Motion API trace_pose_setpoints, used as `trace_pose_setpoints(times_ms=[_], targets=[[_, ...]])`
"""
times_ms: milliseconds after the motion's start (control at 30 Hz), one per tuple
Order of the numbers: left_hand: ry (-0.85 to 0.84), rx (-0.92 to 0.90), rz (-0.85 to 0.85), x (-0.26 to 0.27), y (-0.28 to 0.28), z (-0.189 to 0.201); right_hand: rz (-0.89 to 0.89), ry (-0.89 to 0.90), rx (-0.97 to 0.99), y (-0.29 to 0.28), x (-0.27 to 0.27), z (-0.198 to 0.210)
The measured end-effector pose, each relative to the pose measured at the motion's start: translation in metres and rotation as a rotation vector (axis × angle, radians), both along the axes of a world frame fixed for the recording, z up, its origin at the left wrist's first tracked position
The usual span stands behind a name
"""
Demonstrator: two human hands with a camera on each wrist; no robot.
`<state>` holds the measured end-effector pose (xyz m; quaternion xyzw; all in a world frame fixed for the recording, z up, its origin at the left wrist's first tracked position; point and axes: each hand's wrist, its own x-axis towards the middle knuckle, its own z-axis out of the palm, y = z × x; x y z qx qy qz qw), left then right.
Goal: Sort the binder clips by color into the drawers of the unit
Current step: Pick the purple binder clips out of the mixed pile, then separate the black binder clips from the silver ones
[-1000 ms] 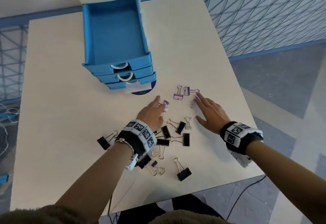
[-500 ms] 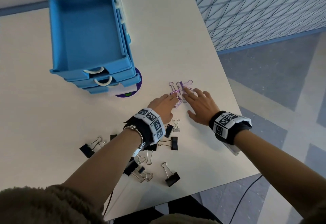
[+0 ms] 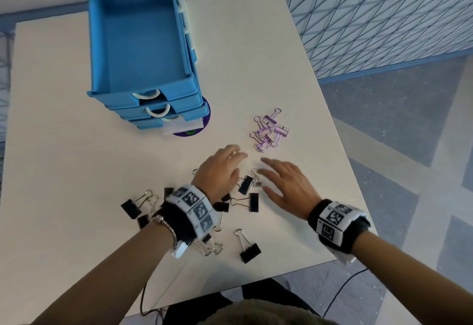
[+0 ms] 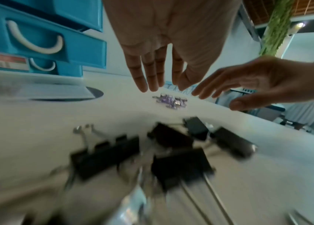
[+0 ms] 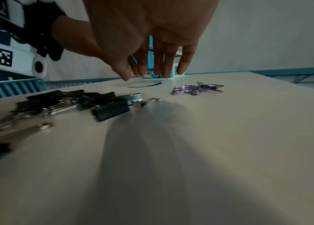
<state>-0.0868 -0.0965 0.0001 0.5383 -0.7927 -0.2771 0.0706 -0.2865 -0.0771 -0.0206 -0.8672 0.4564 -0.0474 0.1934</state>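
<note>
A small heap of purple binder clips lies on the white table, right of the blue drawer unit. The unit's top drawer is pulled out and looks empty. Several black binder clips lie scattered nearer me. My left hand hovers over the black clips with straight fingers, holding nothing. My right hand is beside it, fingers spread, empty too. Both hands are just short of the purple heap.
A purple round disc with a white card on it sits under the unit's front. The table's right edge and near edge are close to the clips. A blue mesh fence stands beyond the table.
Both hands have let go of the purple clips, now gathered in one heap, and drawn back toward me over the black clips.
</note>
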Motion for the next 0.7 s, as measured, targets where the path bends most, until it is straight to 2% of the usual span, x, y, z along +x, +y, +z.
trace_pose_setpoints(times_ms=[133, 267, 367, 533, 600, 700], targets=[[-0.095, 0.072, -0.102, -0.002, 0.030, -0.013, 0.060, -0.019, 0.050, 0.028, 0.012, -0.007], [-0.170, 0.021, -0.224, -0.013, 0.038, -0.030, 0.064, -0.008, 0.040, 0.044, 0.023, -0.014], [-0.204, 0.012, -0.216, -0.016, 0.044, -0.037, 0.017, 0.002, -0.017, 0.052, 0.025, -0.017], [-0.245, -0.006, -0.138, -0.015, 0.056, -0.038, -0.084, -0.046, 0.010, 0.069, 0.017, -0.023], [-0.164, 0.018, -0.087, -0.014, 0.058, -0.035, -0.107, -0.076, 0.046, 0.070, 0.017, -0.019], [0.107, 0.044, 0.070, -0.009, 0.059, -0.025, -0.130, -0.143, 0.071, 0.063, 0.020, -0.006]])
